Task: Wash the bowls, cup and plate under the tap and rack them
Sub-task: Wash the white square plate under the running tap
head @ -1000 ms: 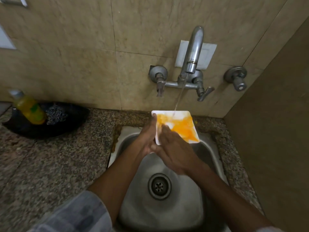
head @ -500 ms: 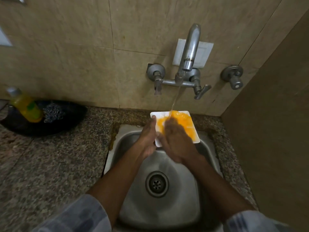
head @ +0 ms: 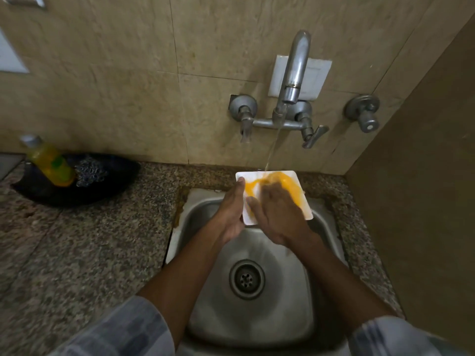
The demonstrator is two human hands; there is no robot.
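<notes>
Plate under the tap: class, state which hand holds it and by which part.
The left hand grips the square white plate by its left edge; the right hand rubs its face.

Domestic kitchen washing-up corner, small and plain. A steel sink (head: 257, 314) with a round drain (head: 247, 278) is set into a speckled granite counter (head: 77, 253), its rim stained at the far left corner. A wall-mounted tap (head: 293, 80) with lever handles is seen running. Walls are faced with beige stone-look tiles (head: 115, 73). At the counter's far left edge, a yellow dish-soap bottle (head: 50, 163) and a steel scourer (head: 90, 172) are kept in a black dish (head: 113, 181).
</notes>
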